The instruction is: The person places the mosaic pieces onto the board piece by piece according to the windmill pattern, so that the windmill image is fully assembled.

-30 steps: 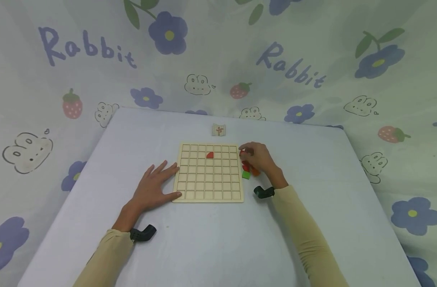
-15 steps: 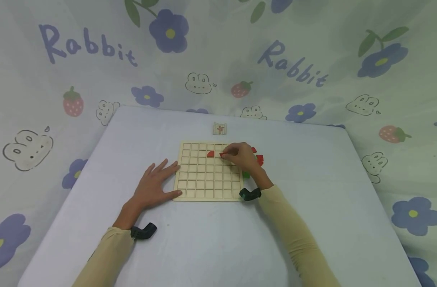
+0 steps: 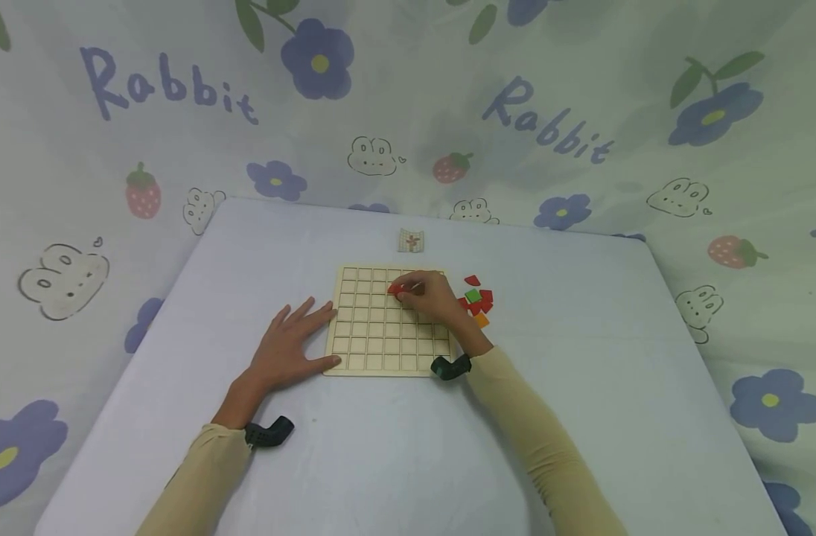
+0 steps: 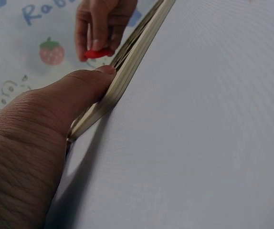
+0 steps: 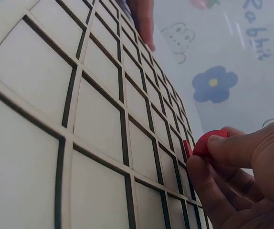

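"rabbit" cloth (image 3: pixel 549 126) behind; right hand (image 3: pixel 429 292) pinches red piece (image 3: pixel 396 289), left hand (image 3: pixel 289 350) flat against board (image 3: pixel 371 342).

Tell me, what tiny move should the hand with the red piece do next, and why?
Probably lower the red piece flat into the grid square beside the red piece already on the board. The right hand pinches it just above the wooden board, tilted on edge, not yet seated. The left hand rests flat against the board's left edge, steadying it.
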Demonstrator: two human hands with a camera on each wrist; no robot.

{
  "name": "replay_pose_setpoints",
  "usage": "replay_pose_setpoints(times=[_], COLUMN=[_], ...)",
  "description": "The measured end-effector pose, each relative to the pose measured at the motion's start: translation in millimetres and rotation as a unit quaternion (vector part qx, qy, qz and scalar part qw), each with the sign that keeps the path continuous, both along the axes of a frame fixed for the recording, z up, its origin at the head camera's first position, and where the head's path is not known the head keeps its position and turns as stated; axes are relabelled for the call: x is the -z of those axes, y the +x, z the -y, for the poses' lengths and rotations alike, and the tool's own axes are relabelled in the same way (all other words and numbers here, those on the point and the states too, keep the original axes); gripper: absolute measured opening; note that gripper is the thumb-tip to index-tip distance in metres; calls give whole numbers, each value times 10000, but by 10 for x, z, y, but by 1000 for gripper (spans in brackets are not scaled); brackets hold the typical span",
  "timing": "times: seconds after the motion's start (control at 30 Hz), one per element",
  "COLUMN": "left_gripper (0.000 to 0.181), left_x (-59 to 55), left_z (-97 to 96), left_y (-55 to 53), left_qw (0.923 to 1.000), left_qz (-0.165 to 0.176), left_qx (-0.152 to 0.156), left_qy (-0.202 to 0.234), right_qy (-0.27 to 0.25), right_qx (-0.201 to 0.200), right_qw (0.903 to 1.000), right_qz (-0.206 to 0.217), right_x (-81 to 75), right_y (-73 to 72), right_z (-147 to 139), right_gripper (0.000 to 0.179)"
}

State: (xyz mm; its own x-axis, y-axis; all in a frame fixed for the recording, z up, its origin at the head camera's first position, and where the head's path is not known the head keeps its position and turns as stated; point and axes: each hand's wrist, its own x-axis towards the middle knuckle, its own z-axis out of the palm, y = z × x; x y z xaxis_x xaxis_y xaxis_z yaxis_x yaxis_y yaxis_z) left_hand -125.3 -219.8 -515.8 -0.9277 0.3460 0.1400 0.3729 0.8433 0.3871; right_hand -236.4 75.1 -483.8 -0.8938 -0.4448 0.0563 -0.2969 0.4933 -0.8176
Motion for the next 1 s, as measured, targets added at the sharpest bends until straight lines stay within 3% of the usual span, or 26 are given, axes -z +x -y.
replay_pose_setpoints(times=[0.2,0.53,0.8,1.0], left_gripper=[90,92,90,90], left_x=[0,18,-2,-2], left_z=[6,6,0,-5], left_y=[0,-3,2,9], left_qw=[10000,10000,10000,10000], left_qz=[-40,30,19,18], left_qx=[0,-21,-29,-40], left_qy=[25,-57,-41,-63], right_qy=[77,66,429,785], right_qx=[-112,172,368,71], right_qw=[9999,9998,9975,9928], right_qz=[-92,44,-423,-902], right_x=[-23,4,61,83], right_y=[17,35,55,52], right_z=[48,76,103,123], right_gripper=[18,14,6,8])
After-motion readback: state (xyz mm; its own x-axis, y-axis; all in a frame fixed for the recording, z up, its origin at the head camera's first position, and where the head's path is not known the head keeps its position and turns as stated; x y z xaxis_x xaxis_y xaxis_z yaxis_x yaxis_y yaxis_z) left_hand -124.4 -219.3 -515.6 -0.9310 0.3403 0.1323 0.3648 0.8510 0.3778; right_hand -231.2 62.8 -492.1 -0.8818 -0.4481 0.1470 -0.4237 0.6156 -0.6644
